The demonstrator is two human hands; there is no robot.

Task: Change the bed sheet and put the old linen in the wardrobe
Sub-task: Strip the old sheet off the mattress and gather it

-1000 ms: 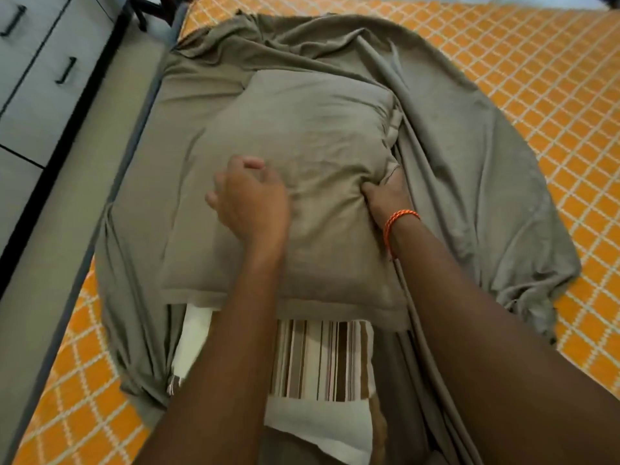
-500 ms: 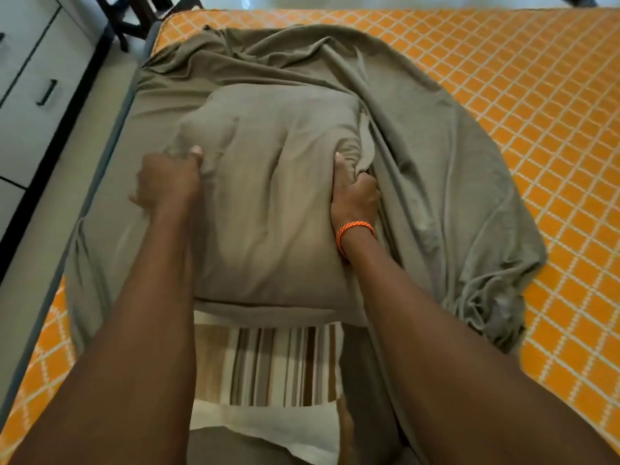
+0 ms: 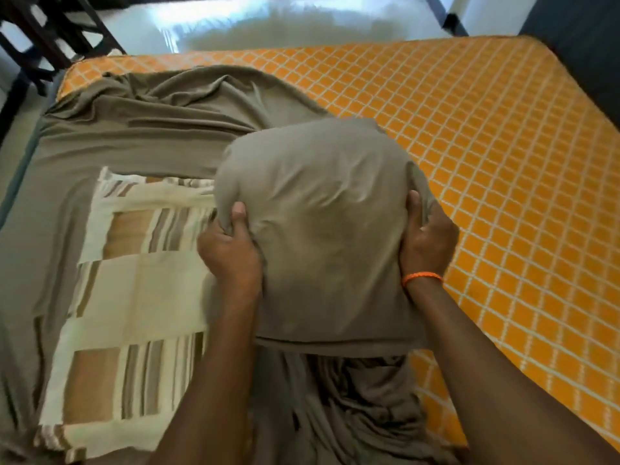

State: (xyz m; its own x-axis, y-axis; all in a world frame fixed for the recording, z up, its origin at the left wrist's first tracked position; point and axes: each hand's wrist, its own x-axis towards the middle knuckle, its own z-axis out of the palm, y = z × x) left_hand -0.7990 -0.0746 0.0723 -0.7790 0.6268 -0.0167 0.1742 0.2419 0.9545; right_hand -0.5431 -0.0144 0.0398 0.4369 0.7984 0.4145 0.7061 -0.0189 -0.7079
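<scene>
The left hand grips the near left edge of a grey-brown pillow, thumb up on its top face and the other fingers curled into the cloth at its side. The right hand clasps the right edge of the same pillow, thumb laid up along the side and the fingers wrapped behind out of sight. A thin orange band circles the right wrist. Held between both hands, the pillow bulges round at its far end, and its near hem hangs in a straight flap over the forearms. Under and around it lies a rumpled grey-brown sheet, spread over the left half of the bed and bunched in folds below the pillow near the person. On that sheet, just left of the pillow, lies a cream pillow with brown stripes, flat and partly touched by the left wrist. The orange mattress with a white diamond grid is bare on the right and along the far end. Dark wooden furniture legs stand on the pale floor beyond the far left corner
</scene>
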